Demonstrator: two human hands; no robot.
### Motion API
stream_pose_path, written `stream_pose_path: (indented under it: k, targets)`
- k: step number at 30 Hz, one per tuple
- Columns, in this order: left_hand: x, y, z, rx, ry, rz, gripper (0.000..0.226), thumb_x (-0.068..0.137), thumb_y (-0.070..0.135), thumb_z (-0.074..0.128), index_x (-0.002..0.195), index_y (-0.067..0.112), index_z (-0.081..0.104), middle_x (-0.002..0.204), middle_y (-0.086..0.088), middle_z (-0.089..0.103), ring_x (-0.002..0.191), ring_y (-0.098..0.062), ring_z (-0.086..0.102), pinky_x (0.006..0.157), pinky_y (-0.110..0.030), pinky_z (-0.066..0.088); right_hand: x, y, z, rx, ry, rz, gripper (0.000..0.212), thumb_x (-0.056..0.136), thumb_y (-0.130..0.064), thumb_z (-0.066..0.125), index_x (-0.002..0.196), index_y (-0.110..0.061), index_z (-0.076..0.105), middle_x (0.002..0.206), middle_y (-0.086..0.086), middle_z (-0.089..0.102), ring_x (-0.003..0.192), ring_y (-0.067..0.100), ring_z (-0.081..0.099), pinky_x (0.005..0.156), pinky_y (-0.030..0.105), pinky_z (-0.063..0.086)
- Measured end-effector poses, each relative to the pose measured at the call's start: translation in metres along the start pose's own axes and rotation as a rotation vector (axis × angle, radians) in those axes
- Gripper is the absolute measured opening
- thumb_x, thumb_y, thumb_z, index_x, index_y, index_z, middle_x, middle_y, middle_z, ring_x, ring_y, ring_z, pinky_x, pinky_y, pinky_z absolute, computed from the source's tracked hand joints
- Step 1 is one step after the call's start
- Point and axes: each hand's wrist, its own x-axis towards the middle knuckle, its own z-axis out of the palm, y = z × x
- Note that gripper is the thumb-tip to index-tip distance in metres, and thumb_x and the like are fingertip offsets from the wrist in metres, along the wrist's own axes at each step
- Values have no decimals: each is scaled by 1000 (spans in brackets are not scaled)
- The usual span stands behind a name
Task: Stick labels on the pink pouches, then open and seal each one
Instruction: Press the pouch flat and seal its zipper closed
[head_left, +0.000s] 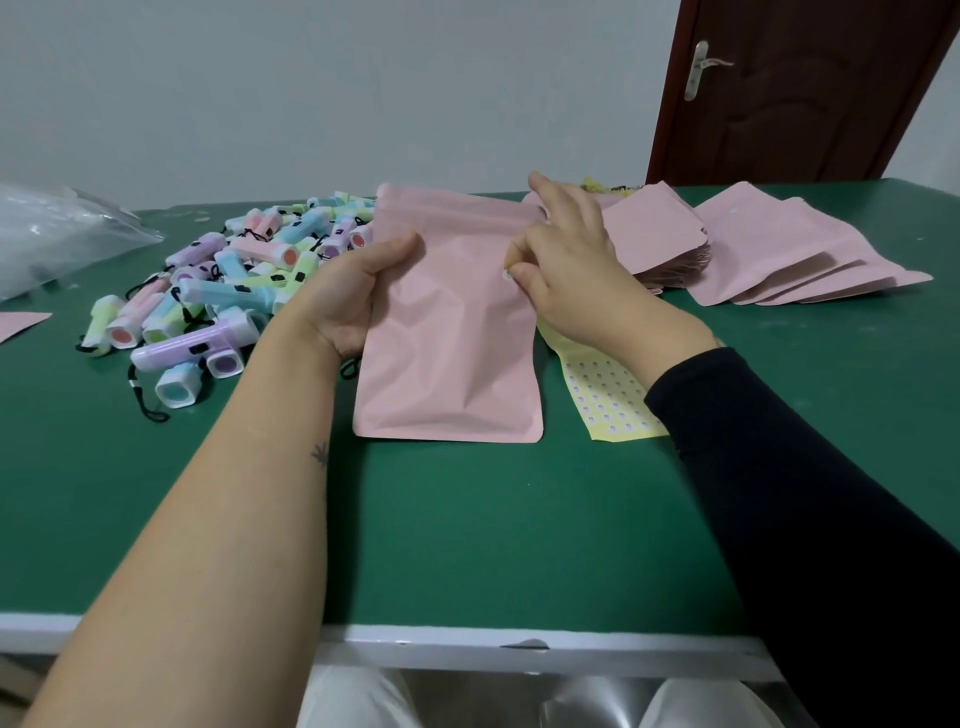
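Now holding one pink pouch (452, 332) at the middle of the green table (467, 519), front face up, zip end away from the body, bottom edge low over the tabletop (touching it or not, hard to say). Gripping the pouch's left edge with the left hand (353, 296): thumb across the front, other fingers curled behind and out of sight. Pinching a small white label (507, 276) between thumb and forefinger of the right hand (566, 260), right at the pouch's right edge, below the zip strip; other fingers spread apart and reaching toward the top right corner. Unclear whether stuck down or not. Just right of the pouch, lying flat and partly under the right wrist and its black sleeve (810, 493): a yellow sticker sheet (608, 400) with rows of small labels. Farther right and back, a stack of pink pouches (654, 244), and beside it more pouches (795, 249) fanned out. Left of the held pouch, a heap of pastel toy torches (223, 291) with black cords; beyond that, at the table's left end, a clear plastic bag (57, 234). Behind the far right corner, a dark red door (800, 104).
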Motion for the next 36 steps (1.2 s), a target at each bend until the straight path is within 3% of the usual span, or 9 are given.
stream_pose_path:
  k: [9,18,21,23,25,28,31,34,36]
  targets:
    - [3,-2,0,-26,-61,54,35,97,22,50,83,14,81,93,-3,77,86,-17,74,71,-30,59,1,-1,2,-20,113,-3,11,96,-17,54,96,-13,64,160,3,18,146,18,9,111,40,21]
    - [6,-5,-2,-68,-82,68,30,93,25,53,94,11,79,101,-7,76,96,-21,72,79,-34,59,-1,-1,5,55,243,-10,11,92,-17,60,97,-12,68,151,2,36,141,21,22,108,36,26]
    - [5,-5,-1,-93,-69,67,29,91,25,54,98,9,77,104,-8,75,97,-22,72,78,-34,59,0,0,6,116,283,23,20,90,-18,63,110,-14,65,150,4,37,140,22,24,107,29,23]
    - [5,-5,0,-93,-73,65,31,92,25,52,92,11,80,100,-6,76,94,-21,73,74,-33,59,1,-1,9,244,317,76,42,88,-18,67,127,-14,53,147,5,39,137,20,31,109,25,23]
    - [4,-4,1,-102,-85,61,34,94,26,50,89,12,81,99,-6,76,92,-20,73,72,-32,59,2,-2,11,586,297,231,54,87,-20,69,134,-11,44,140,4,46,126,16,45,108,29,36]
    - [2,-3,4,-112,-84,60,33,97,26,48,98,11,78,103,-7,76,96,-22,72,74,-33,59,1,-3,16,1023,115,424,21,90,-23,68,107,-10,65,105,5,70,88,13,67,81,32,57]
    - [1,-4,7,-107,-74,54,32,97,26,49,100,10,76,104,-8,75,97,-23,72,75,-34,59,-1,0,23,1086,107,451,14,89,-18,70,87,-3,70,79,4,70,64,12,65,59,23,53]
    - [0,-6,10,-117,-78,42,30,94,27,52,99,10,77,103,-8,75,96,-22,72,75,-34,59,-1,3,24,1136,176,445,5,87,-13,71,85,-9,72,77,0,72,65,10,67,58,21,53]
    - [0,-7,13,-117,-67,35,29,97,28,51,111,10,69,106,-7,74,98,-22,72,77,-34,59,0,4,23,1160,209,470,17,87,-16,72,92,0,71,81,4,71,69,14,66,62,24,54]
